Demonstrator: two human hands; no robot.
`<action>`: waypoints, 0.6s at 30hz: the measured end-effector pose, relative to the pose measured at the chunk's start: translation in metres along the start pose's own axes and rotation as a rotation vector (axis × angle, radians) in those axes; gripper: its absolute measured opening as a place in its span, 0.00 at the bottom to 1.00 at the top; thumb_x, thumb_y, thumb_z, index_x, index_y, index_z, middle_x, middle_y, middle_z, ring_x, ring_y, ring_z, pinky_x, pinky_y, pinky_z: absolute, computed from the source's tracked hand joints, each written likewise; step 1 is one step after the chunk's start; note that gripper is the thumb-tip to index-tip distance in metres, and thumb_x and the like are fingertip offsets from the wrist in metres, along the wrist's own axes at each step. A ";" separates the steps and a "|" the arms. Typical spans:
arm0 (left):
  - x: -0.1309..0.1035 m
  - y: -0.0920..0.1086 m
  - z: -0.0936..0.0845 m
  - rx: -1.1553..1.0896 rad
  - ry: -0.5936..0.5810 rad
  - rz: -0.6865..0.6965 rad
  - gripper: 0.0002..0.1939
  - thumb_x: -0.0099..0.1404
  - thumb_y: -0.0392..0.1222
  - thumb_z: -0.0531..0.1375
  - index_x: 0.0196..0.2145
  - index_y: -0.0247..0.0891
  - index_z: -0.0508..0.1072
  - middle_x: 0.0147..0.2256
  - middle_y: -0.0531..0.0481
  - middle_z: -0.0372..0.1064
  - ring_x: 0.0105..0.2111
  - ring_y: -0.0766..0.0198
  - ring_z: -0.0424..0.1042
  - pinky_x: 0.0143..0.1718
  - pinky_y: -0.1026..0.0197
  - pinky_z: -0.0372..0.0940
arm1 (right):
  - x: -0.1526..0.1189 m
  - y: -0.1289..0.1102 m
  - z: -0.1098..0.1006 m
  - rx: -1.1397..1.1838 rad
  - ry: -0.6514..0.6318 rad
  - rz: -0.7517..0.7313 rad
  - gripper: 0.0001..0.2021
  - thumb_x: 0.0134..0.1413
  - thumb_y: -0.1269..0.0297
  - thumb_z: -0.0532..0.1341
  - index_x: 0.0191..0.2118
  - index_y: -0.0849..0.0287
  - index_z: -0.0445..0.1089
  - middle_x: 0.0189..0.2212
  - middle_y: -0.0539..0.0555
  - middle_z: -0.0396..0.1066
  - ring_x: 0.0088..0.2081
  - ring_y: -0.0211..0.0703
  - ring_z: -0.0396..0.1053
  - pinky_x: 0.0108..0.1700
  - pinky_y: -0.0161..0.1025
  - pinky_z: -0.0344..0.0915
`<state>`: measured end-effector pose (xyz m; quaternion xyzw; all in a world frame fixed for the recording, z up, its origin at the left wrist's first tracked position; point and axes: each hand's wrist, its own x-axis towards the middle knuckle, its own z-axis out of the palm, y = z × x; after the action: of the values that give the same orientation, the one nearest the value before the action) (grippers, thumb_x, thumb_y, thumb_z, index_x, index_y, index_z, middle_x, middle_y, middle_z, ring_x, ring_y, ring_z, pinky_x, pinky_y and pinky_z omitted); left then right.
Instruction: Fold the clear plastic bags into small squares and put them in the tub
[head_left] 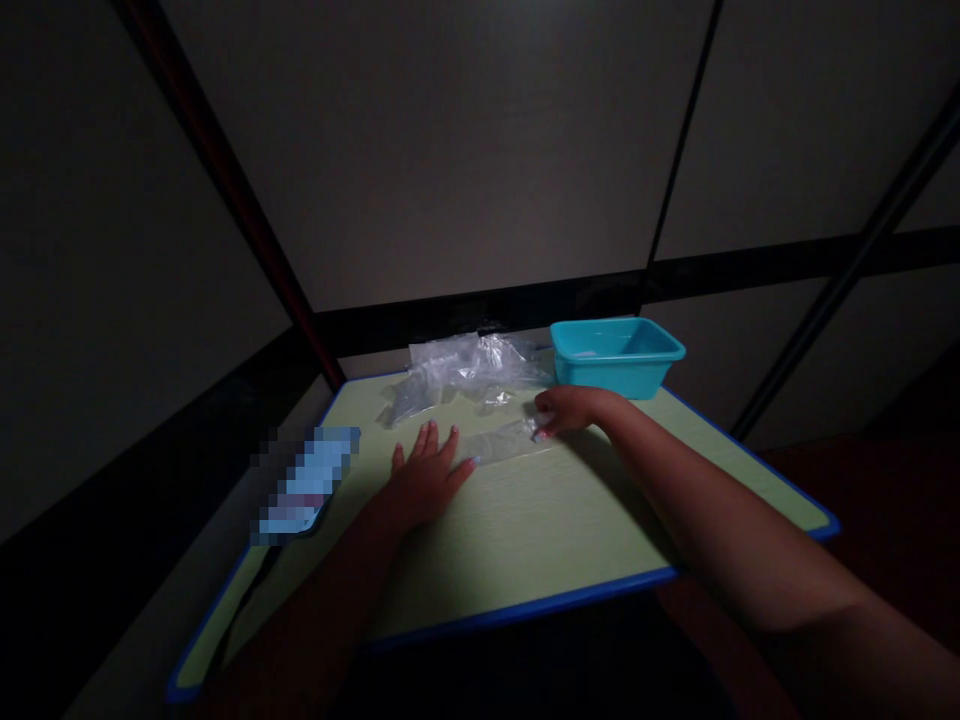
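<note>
A clear plastic bag (501,443), flattened into a long strip, lies across the middle of the table. My left hand (427,472) rests flat at its left end, fingers spread, thumb touching the plastic. At the other end, my right hand (566,410) has its fingers and thumb pinched on the bag's edge. Just behind the strip sits a crumpled heap of clear plastic bags (469,368), some with shiny creases.
A turquoise plastic basin (619,375) stands at the table's back right. On the left edge lies a blurred-out, phone-like flat object (311,485) with a dark strap. The pale yellow-green table (510,540) has a blue rim, and a panelled wall (480,180) rises behind it.
</note>
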<state>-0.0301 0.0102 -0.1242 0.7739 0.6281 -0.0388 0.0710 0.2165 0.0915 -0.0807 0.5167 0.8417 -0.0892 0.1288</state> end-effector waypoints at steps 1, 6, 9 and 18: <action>0.000 0.000 0.000 -0.002 0.011 -0.001 0.35 0.66 0.60 0.35 0.65 0.38 0.40 0.65 0.36 0.29 0.64 0.52 0.29 0.57 0.36 0.36 | 0.000 0.000 0.000 -0.001 0.008 -0.011 0.23 0.48 0.52 0.63 0.46 0.64 0.68 0.42 0.59 0.72 0.39 0.47 0.69 0.30 0.33 0.57; 0.002 -0.002 0.002 0.007 0.050 -0.007 0.36 0.66 0.59 0.35 0.65 0.34 0.39 0.65 0.36 0.29 0.64 0.53 0.30 0.58 0.36 0.35 | 0.000 -0.003 -0.002 0.053 0.066 0.001 0.21 0.50 0.56 0.62 0.46 0.67 0.69 0.41 0.60 0.72 0.38 0.45 0.69 0.29 0.32 0.56; 0.001 -0.001 0.002 0.012 0.021 -0.011 0.37 0.66 0.60 0.35 0.65 0.31 0.38 0.64 0.36 0.28 0.64 0.53 0.30 0.58 0.36 0.36 | 0.002 -0.004 -0.002 0.074 0.046 -0.002 0.19 0.51 0.57 0.61 0.44 0.68 0.71 0.40 0.60 0.73 0.37 0.44 0.69 0.30 0.32 0.56; -0.001 0.000 -0.001 0.021 -0.024 -0.019 0.37 0.66 0.59 0.34 0.65 0.32 0.40 0.64 0.35 0.27 0.64 0.51 0.30 0.57 0.35 0.36 | 0.003 -0.001 -0.003 0.014 0.000 -0.047 0.17 0.52 0.58 0.59 0.40 0.67 0.73 0.36 0.59 0.74 0.35 0.43 0.69 0.29 0.33 0.55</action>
<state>-0.0305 0.0097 -0.1236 0.7680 0.6342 -0.0552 0.0701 0.2143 0.0941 -0.0790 0.4977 0.8529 -0.0981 0.1232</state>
